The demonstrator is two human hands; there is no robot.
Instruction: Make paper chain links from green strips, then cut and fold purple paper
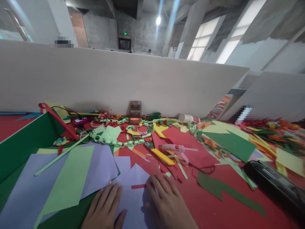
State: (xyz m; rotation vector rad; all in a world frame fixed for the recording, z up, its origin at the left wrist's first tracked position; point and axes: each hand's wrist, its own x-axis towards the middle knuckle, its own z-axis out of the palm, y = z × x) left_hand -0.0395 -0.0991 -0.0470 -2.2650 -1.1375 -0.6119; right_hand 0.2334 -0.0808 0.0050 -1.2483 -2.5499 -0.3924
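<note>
You rest left hand (105, 203), right hand (165, 202) unclenched on purple sheet (131, 208): smoothing, likely! Next seemingly calls for aligning red strip (138, 186) between.

A glaring lamp (158, 21) is seen at upper centre, with bluish streaks (175, 9) nearby; windows (203, 38) at upper right are overexposed. The ceiling (128, 9) is left dim. A soft shadow (148, 205) is cast left of the right hand (164, 197). Columns (192, 25) are slanted by wide-angle distortion, scraps (281, 133) at far right are blurred, and patches (135, 111) at upper left, centre and right are pixelated.
</note>
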